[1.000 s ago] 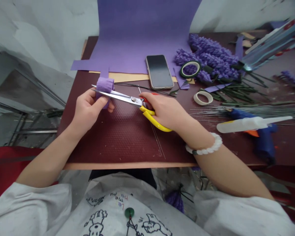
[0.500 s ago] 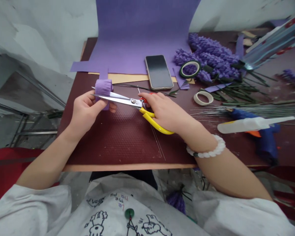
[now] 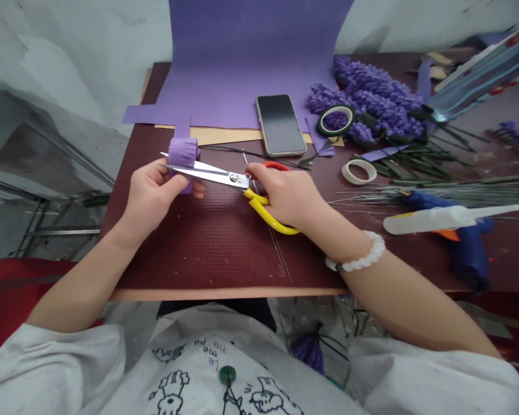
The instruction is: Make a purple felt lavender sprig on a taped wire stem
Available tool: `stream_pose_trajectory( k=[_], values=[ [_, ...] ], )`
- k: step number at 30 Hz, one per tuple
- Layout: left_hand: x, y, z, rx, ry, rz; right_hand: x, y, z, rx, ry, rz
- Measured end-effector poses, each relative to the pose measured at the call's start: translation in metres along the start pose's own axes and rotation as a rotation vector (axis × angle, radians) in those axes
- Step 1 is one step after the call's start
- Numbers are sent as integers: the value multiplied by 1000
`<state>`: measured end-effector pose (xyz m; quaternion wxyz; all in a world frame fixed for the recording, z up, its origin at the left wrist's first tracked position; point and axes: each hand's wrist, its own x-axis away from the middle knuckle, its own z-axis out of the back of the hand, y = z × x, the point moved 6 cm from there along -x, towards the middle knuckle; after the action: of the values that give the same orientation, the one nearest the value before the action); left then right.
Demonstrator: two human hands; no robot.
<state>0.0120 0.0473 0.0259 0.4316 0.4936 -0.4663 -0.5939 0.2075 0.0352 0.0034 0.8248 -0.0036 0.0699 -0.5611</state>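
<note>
My left hand (image 3: 153,193) is closed round a folded wad of purple crepe paper (image 3: 183,153) and holds it upright over the dark red table (image 3: 207,253). Scissors (image 3: 225,177) with yellow and red handles are gripped in my right hand (image 3: 289,196), which wears a white bead bracelet at the wrist. The steel blades point left and straddle the paper wad just above my left fingers, slightly apart.
A big purple paper sheet (image 3: 251,63) hangs down at the back, with a phone (image 3: 279,124) on its edge. To the right lie purple paper flowers (image 3: 372,104), two tape rolls (image 3: 358,171), green wires (image 3: 436,193) and a blue glue gun (image 3: 454,222).
The scissor handles have spread a little, so the red loop now shows behind my right hand. The paper wad and both hands have stayed almost in place.
</note>
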Motion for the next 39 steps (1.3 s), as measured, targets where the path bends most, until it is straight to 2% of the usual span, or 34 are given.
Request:
stream_pose_trajectory(
  k=[6, 16, 20, 30, 39],
  values=[
    [1, -1, 0, -15, 30, 4, -1, 2, -2, 30, 23, -22],
    [-7, -7, 5, 55, -6, -81, 5, 0, 1, -176, 26, 50],
    [-5, -4, 2, 6, -26, -59, 4, 0, 1, -193, 16, 63],
    [-3, -5, -1, -8, -15, -27, 4, -1, 6, -89, -5, 19],
    [-3, -8, 0, 44, -9, -11, -2, 2, 0, 45, 15, -3]
  ],
)
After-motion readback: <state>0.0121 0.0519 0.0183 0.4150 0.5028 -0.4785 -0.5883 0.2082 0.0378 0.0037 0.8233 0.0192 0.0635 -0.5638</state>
